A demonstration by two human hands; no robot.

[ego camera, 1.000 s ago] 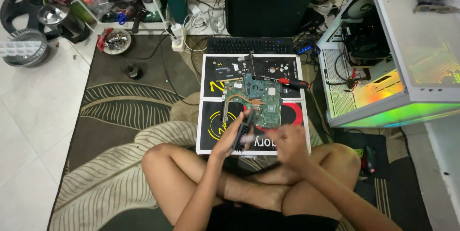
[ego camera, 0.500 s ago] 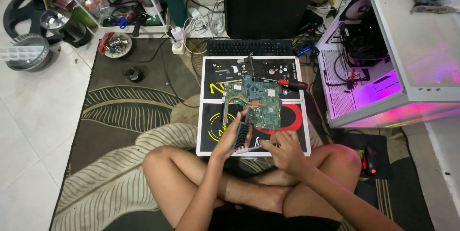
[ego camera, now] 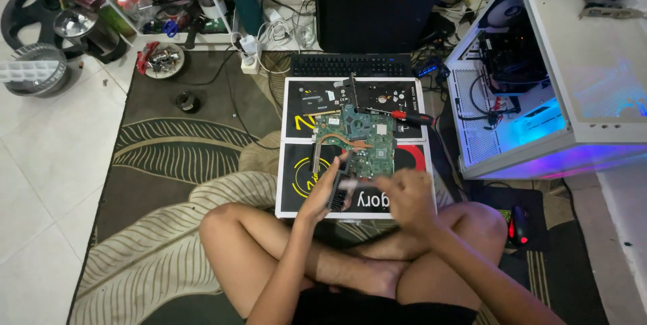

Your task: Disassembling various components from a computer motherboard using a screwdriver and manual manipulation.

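The left hand (ego camera: 322,197) grips a dark fan (ego camera: 339,190) at the near edge of the green board (ego camera: 360,143) on the mat (ego camera: 296,183). Whether the blurred right hand (ego camera: 408,193) grasps anything, I cannot tell. Tugging the fan could strain its cable or shift the board.

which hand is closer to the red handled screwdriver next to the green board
Right. The right hand hovers over the near edge of the mat, below the red-handled screwdriver. The left hand is farther left, fingers on the dark fan piece at the green circuit board.
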